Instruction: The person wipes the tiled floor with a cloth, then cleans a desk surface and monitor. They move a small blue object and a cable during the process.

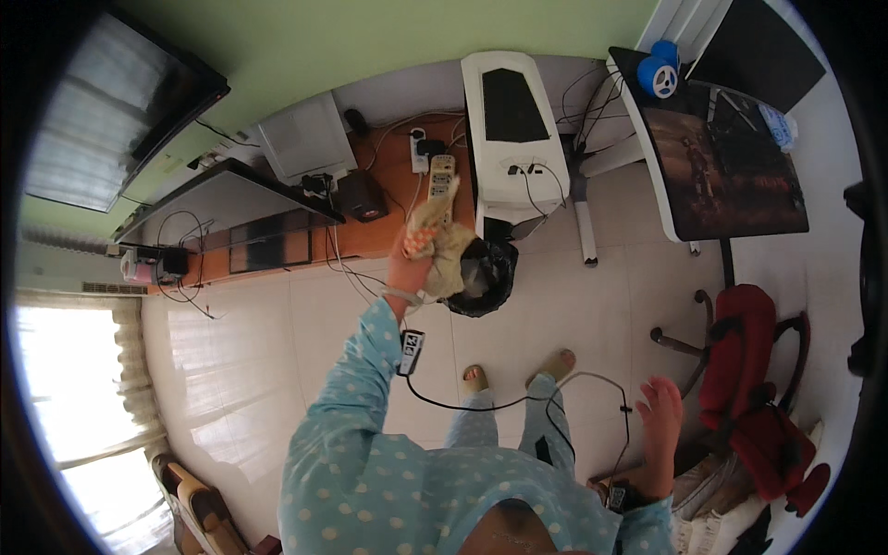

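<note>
My left hand (408, 267) grips a beige cloth (444, 260) with an orange checked patch, held out in front of me. The cloth hangs beside the rim of a waste bin lined with a black bag (496, 288), partly covering it; whether the two touch I cannot tell. Something pale and translucent shows inside the bin. My right hand (659, 416) is raised at my right side, fingers apart and holding nothing. A small device on a cable (411, 352) sits at my left wrist, and another (616, 497) at my right wrist.
An orange-brown low cabinet (388, 243) carries power strips (442, 170), a dark speaker (361, 196) and a television (229, 201). A white computer tower (520, 152) stands behind the bin. To the right are a desk (659, 201) and a red office chair (742, 347). Loose cables (354, 270) hang from the cabinet.
</note>
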The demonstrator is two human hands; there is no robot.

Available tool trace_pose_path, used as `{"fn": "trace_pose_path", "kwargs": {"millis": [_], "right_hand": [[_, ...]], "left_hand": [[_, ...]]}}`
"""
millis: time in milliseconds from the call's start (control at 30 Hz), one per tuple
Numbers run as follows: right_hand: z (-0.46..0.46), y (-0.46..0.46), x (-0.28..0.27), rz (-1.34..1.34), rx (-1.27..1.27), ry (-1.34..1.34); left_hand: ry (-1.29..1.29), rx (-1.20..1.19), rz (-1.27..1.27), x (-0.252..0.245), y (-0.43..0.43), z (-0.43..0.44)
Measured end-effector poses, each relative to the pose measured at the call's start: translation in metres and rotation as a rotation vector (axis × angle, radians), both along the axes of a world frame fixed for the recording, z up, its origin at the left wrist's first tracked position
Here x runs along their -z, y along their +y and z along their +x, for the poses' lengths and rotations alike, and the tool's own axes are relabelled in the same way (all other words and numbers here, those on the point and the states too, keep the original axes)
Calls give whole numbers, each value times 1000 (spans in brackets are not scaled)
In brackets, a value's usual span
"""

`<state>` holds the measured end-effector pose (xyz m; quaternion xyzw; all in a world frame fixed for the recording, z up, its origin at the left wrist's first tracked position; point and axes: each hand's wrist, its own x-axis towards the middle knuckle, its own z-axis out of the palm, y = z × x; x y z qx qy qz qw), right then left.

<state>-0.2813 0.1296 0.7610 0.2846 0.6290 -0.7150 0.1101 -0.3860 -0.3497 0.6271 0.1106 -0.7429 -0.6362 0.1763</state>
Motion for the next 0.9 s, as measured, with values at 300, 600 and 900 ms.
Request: {"fn": "trace_pose_path", "kwargs": {"millis": [300,600,900], "right_hand": [[-182,-132,86,-70,-370,23],[-333,-194,150,-133,-483,-102],[-337,-196,192,-165,-410,130]], "left_hand": [[216,163,-793,-110,11,-180],[22,949,-1370,-78,47,-294],[36,591,-1526,-57,50,-451]]}}
